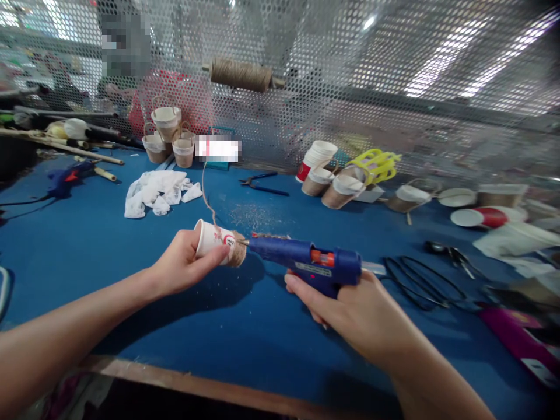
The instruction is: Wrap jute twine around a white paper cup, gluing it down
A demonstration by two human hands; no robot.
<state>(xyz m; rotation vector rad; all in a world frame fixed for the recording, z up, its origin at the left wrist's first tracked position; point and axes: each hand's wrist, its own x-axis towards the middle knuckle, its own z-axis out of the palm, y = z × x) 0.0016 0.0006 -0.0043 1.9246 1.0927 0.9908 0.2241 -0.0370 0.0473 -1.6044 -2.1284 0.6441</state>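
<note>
**Left hand** (181,265): closed around the cup, thumb along the near side and fingers behind. It holds the cup clear of the table (131,326).

**Cup** (210,238): paper, lying on its side in the air. Its long axis runs left to right. What looks like the mouth points left, and the right end is banded with wound twine (237,249).

**Right hand** (350,309): wrapped around the grip of the glue gun. The trigger finger is tucked under the body, so I cannot tell whether it is pressing.

**Glue gun** (306,262): blue, with the barrel pointing left, nearly in line with the cup's axis. The nozzle tip sits at the twine band, touching or just short of it. The cup lies directly left of the gun and is held by the left hand only.

**Strand:** one line of twine rises from the band to a spool (240,74) on the mesh (394,70).

**Hard to make out:**
- The far side of the cup and the contact point under the nozzle are hidden.
- Any glue bead is too small to see.
- The scissors (424,283) at right are partly blurred.
- A person behind the mesh is indistinct.
</note>
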